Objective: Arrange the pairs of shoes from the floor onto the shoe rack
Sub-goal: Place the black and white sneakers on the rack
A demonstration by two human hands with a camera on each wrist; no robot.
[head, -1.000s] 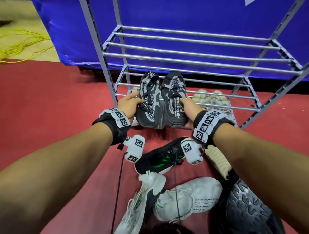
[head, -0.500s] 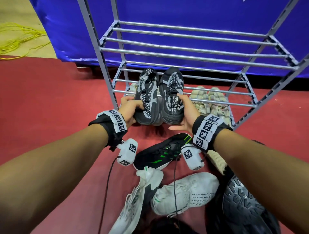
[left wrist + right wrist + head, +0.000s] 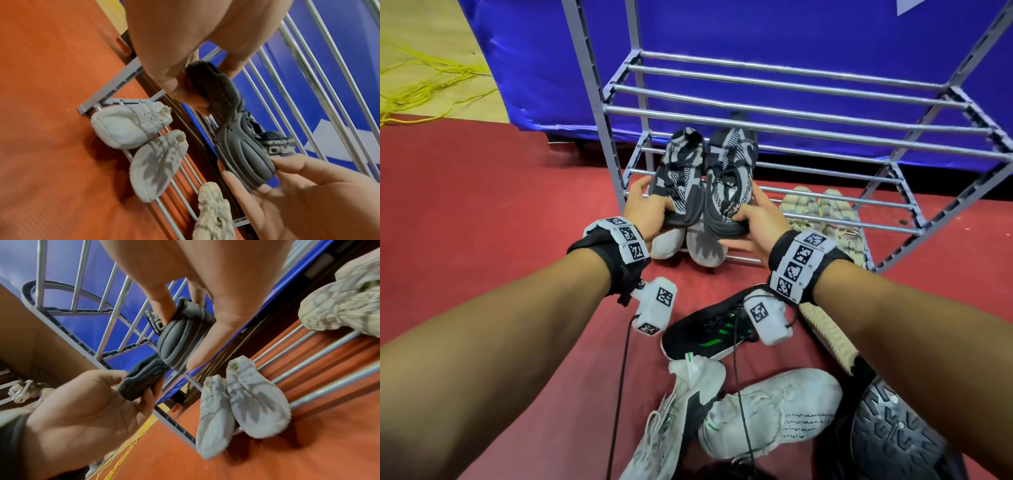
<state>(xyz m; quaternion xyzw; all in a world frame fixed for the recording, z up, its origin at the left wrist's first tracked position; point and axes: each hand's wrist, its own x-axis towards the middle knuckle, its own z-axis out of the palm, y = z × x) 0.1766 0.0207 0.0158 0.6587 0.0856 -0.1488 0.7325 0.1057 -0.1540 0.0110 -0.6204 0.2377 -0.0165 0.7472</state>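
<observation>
A black-and-grey knit pair hangs in the air before the grey shoe rack [image 3: 616,178], toes pointing away, between the bottom and middle shelves. My left hand [image 3: 654,205] grips the heel of the left shoe [image 3: 681,174], also seen in the left wrist view as the left shoe [image 3: 213,87]. My right hand [image 3: 751,217] grips the heel of the right shoe [image 3: 729,178], with the thumb on its side and fingers under the sole; the right wrist view shows the right shoe [image 3: 183,339]. The middle shelf [image 3: 825,133] holds nothing.
A white pair [image 3: 688,245] sits on the bottom shelf under the held shoes, a beige pair [image 3: 822,212] to its right. On the red floor near me lie a black shoe with green stripes [image 3: 709,335], two white shoes [image 3: 770,411] and a dark sole-up shoe [image 3: 893,435].
Both hands have lifted the dark pair a little and carried it toward the rack. The white pair beneath it now shows more.
</observation>
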